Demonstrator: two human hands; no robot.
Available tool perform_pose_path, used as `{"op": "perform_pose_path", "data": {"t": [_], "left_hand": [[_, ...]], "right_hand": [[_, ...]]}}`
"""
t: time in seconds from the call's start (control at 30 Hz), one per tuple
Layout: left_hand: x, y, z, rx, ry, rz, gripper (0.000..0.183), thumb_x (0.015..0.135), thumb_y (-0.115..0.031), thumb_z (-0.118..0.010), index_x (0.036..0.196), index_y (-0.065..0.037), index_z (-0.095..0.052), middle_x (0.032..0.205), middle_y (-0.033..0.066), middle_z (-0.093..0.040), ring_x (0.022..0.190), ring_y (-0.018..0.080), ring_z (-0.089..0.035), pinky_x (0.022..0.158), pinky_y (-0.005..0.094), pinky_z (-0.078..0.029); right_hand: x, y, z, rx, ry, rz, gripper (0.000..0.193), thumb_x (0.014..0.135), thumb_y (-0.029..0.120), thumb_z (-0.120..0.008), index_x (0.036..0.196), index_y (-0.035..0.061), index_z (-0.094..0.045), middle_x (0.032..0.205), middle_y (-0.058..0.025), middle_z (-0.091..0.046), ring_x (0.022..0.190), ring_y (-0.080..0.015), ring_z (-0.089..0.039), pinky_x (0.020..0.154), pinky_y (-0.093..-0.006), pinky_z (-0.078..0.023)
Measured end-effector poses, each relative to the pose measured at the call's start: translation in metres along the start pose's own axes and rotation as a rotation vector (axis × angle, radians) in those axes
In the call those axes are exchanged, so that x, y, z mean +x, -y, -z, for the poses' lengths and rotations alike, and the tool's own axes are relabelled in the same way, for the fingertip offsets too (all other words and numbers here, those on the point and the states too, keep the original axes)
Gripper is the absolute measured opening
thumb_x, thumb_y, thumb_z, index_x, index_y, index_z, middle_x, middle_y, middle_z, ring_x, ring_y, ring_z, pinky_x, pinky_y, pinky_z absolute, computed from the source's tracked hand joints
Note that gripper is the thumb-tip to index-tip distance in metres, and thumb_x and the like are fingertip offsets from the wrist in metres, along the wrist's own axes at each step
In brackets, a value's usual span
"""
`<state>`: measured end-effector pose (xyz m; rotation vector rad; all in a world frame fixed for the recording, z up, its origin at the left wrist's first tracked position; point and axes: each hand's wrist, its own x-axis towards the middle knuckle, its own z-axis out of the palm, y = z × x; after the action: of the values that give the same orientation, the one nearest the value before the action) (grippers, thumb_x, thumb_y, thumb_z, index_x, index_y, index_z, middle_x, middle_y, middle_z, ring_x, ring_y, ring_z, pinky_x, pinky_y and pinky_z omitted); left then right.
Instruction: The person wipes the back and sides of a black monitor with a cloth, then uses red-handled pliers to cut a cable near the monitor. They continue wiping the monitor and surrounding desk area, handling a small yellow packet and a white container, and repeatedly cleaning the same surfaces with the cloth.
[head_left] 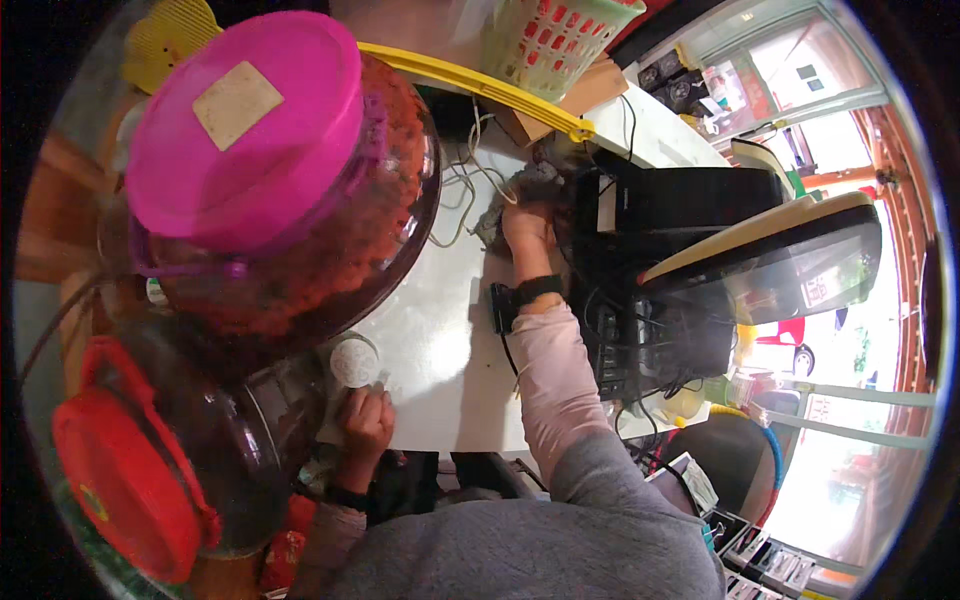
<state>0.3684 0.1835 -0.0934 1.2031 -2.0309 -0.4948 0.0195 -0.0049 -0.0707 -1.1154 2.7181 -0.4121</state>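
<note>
My right hand point(528, 230) reaches far across the white tabletop and is closed on a grey rag point(490, 228), part of which shows beside the fingers. It rests between some pale cables point(468, 180) and a black machine point(690, 205). Near the front edge of the table my left hand point(368, 420) has its fingers curled in; what they hold, if anything, is hidden. Just beyond that hand stands a small container with a round white top point(355, 360).
On the left stand a big jar with a magenta lid point(300, 150) and a dark jar with a red lid point(120, 480). A yellow fly swatter point(470, 75) lies across the back, by a pale green basket point(560, 45). Black cables point(605, 320) tangle beside my right forearm.
</note>
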Motion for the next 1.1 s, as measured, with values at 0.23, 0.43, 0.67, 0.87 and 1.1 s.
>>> {"op": "perform_pose_path", "data": {"t": [0.23, 0.43, 0.67, 0.87, 1.1], "left_hand": [[0.004, -0.002, 0.002, 0.017, 0.015, 0.001, 0.009, 0.08, -0.008, -0.061, 0.076, 0.0, -0.058, 0.076, 0.0148, -0.055, 0.066, 0.0347, -0.054, 0.056, 0.042, -0.043], [0.01, -0.01, 0.002, 0.082, -0.015, -0.038, 0.012, 0.08, -0.007, -0.062, 0.074, -0.002, -0.053, 0.075, 0.0147, -0.054, 0.067, 0.0352, -0.053, 0.055, 0.0436, -0.043], [0.009, -0.006, 0.003, 0.132, 0.018, -0.066, 0.013, 0.081, -0.006, -0.062, 0.073, -0.002, -0.052, 0.074, 0.0155, -0.054, 0.067, 0.0355, -0.053, 0.055, 0.0431, -0.043], [0.007, -0.002, 0.005, 0.127, 0.042, -0.071, 0.016, 0.081, -0.007, -0.062, 0.07, -0.002, -0.051, 0.074, 0.0163, -0.053, 0.066, 0.0364, -0.052, 0.055, 0.0429, -0.043], [0.004, 0.003, -0.002, 0.132, 0.037, -0.079, 0.02, 0.081, -0.008, -0.061, 0.066, -0.003, -0.048, 0.07, 0.0158, -0.05, 0.064, 0.0365, -0.051, 0.053, 0.0448, -0.041]], "right_hand": [[0.002, -0.008, -0.043, -0.139, -0.474, 0.129, 0.062, 0.081, 0.041, -0.055, 0.122, -0.006, -0.048, 0.122, -0.0299, -0.049, 0.117, -0.0442, -0.045, 0.095, -0.0492, -0.04], [-0.041, -0.007, -0.029, -0.005, -0.248, 0.435, 0.044, 0.078, 0.013, -0.056, 0.116, -0.0083, -0.048, 0.122, -0.0319, -0.046, 0.117, -0.047, -0.038, 0.103, -0.0489, -0.029], [-0.074, 0.001, -0.006, 0.386, -0.162, 0.394, 0.024, 0.075, 0.001, -0.055, 0.099, -0.0044, -0.055, 0.098, -0.0282, -0.055, 0.095, -0.0443, -0.052, 0.079, -0.048, -0.043], [-0.019, -0.033, -0.029, 0.017, -0.341, 0.075, 0.026, 0.085, 0.019, -0.049, 0.084, -0.0032, -0.063, 0.081, -0.0249, -0.064, 0.075, -0.0441, -0.061, 0.065, -0.0469, -0.049], [-0.046, -0.036, -0.043, -0.595, -0.139, 0.478, 0.015, 0.079, 0.011, -0.052, 0.08, 0.0028, -0.065, 0.08, -0.0153, -0.065, 0.074, -0.0273, -0.064, 0.064, -0.0383, -0.052]]}}
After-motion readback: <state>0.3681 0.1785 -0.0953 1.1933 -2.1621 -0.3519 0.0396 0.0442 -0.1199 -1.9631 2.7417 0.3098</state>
